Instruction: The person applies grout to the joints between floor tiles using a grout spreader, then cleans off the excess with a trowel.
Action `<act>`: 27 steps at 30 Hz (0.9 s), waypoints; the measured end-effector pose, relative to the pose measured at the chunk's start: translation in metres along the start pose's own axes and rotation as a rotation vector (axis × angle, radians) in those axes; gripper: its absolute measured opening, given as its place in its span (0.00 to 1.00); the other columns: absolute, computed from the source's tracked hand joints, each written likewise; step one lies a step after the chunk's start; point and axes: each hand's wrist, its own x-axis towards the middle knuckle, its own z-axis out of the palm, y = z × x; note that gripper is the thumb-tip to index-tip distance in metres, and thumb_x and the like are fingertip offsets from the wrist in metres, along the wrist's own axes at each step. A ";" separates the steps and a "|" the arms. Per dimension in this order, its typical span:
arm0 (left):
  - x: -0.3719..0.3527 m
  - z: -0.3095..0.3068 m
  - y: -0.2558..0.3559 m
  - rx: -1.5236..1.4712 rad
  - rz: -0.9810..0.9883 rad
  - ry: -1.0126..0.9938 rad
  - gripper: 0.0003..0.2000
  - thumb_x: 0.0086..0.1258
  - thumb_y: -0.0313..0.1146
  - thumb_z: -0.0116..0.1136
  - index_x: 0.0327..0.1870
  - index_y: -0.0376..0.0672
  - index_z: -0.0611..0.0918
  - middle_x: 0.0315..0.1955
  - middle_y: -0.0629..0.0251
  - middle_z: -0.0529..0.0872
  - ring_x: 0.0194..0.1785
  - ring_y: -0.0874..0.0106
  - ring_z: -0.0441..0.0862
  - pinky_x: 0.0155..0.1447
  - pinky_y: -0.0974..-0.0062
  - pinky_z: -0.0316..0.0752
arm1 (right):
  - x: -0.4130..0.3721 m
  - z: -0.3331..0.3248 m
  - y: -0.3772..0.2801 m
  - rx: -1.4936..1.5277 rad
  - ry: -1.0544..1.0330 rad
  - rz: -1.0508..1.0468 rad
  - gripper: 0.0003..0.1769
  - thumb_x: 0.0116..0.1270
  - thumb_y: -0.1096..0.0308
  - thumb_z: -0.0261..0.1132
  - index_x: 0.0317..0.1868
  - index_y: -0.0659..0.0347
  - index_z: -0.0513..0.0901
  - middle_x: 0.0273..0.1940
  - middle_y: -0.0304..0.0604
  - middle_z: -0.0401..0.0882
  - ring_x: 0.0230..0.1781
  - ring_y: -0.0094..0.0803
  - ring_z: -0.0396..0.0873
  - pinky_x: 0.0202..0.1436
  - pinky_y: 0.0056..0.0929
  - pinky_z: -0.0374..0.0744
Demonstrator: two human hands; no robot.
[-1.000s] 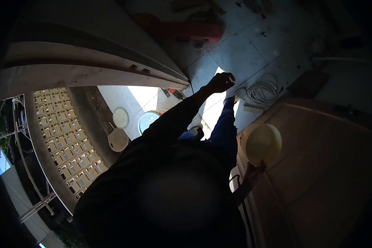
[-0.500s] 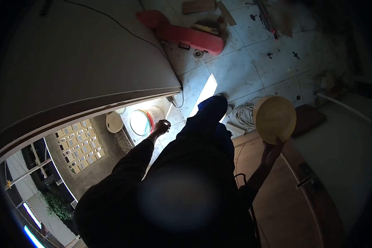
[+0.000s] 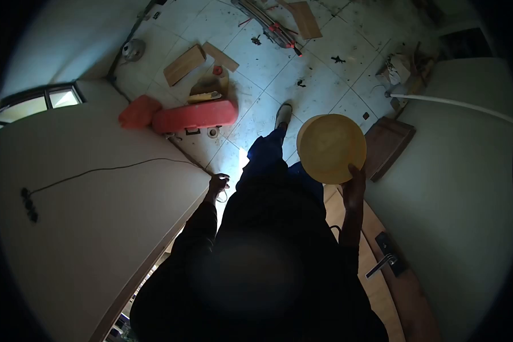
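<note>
Head view: the left hand (image 3: 218, 183) hangs curled shut, a red can (image 3: 194, 115) on the floor beyond it, while the right hand (image 3: 353, 191) grips the yellow bowl (image 3: 330, 147) by its lower rim, the bowl raised just above that hand, likely to carry it clear of the body.

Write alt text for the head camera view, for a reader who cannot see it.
Seen from above, a person holds a round yellow bowl up in the right hand, with the left hand low at the side. Ahead on the dirty tiled floor lie a red container and wood offcuts.
</note>
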 end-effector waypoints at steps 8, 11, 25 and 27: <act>0.117 -0.041 0.565 0.162 0.830 0.026 0.16 0.68 0.24 0.57 0.56 0.39 0.86 0.38 0.56 0.93 0.41 0.69 0.92 0.47 0.74 0.84 | 0.086 -0.004 -0.114 0.158 0.153 -0.103 0.32 0.70 0.59 0.62 0.71 0.60 0.67 0.51 0.44 0.77 0.40 0.28 0.82 0.34 0.25 0.83; 0.098 -0.018 0.719 0.201 0.904 -0.043 0.17 0.76 0.31 0.54 0.62 0.40 0.83 0.45 0.54 0.92 0.48 0.66 0.90 0.51 0.72 0.82 | 0.125 -0.023 -0.132 0.234 0.217 -0.083 0.30 0.72 0.61 0.61 0.71 0.59 0.66 0.49 0.45 0.78 0.36 0.27 0.83 0.33 0.25 0.84; 0.105 0.183 0.709 0.784 0.275 -0.506 0.20 0.77 0.39 0.58 0.67 0.49 0.80 0.48 0.63 0.89 0.46 0.72 0.88 0.45 0.73 0.82 | 0.390 -0.159 -0.321 0.331 0.383 -0.044 0.41 0.70 0.58 0.68 0.79 0.54 0.59 0.45 0.49 0.83 0.35 0.29 0.86 0.36 0.26 0.85; 0.084 0.190 0.759 0.681 0.110 -0.538 0.21 0.77 0.41 0.58 0.68 0.49 0.79 0.48 0.61 0.89 0.44 0.71 0.88 0.45 0.72 0.82 | 0.427 -0.169 -0.357 0.331 0.387 -0.091 0.41 0.70 0.59 0.68 0.79 0.54 0.60 0.47 0.50 0.82 0.37 0.30 0.87 0.37 0.27 0.85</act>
